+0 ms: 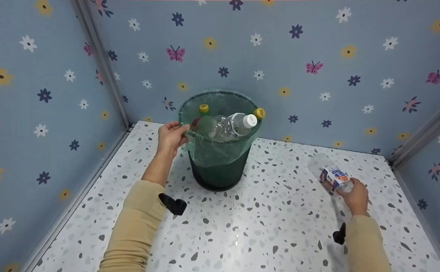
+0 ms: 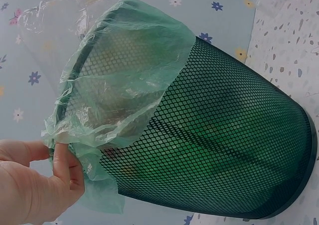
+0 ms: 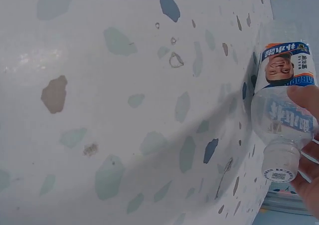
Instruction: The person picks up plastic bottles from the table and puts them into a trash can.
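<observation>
A black mesh bin (image 1: 220, 179) stands against the back wall, lined with a thin green plastic bag (image 1: 222, 155) folded over its rim. At the rim's left side, my left hand (image 1: 170, 138) pinches the bag's edge between thumb and fingers, as the left wrist view also shows the bag (image 2: 134, 70) bunched there. Off to the right, my right hand (image 1: 356, 196) grips a clear plastic bottle (image 1: 333, 176) with a printed label near its neck end. In the right wrist view, that bottle (image 3: 281, 112) has a whitish cap. Whether it touches the floor, I cannot tell.
Inside the bin lie a clear bottle with a white cap (image 1: 250, 121) and a bottle with a yellow cap (image 1: 203, 108). Another yellow cap (image 1: 259, 113) shows at the right rim. Flower-patterned walls (image 1: 257, 56) enclose the speckled floor (image 1: 273, 211).
</observation>
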`<control>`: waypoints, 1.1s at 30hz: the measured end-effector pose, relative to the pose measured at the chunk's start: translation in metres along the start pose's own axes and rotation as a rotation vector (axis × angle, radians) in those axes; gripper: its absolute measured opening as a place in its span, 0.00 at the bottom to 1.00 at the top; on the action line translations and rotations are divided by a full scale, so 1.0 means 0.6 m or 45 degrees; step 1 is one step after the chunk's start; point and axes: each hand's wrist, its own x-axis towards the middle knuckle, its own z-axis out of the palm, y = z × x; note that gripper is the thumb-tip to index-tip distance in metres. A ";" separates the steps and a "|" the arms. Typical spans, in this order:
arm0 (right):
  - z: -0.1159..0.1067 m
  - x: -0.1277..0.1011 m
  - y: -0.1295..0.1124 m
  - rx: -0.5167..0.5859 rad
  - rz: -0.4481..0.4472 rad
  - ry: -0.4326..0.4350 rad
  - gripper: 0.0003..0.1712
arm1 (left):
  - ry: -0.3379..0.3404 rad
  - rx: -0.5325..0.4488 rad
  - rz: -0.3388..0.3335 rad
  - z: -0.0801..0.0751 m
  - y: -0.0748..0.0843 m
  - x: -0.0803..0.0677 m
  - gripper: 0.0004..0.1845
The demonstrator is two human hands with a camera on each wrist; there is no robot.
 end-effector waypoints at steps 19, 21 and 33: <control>-0.089 -0.024 -0.081 -0.084 -0.244 -0.013 0.39 | -0.012 -0.007 0.021 -0.001 0.000 -0.004 0.22; -0.101 -0.025 -0.090 -0.101 -0.291 0.009 0.39 | -0.016 -0.009 0.022 -0.001 0.000 -0.004 0.23; -0.170 -0.040 -0.162 -0.169 -0.508 0.065 0.37 | -0.027 -0.017 0.011 -0.002 0.000 -0.005 0.25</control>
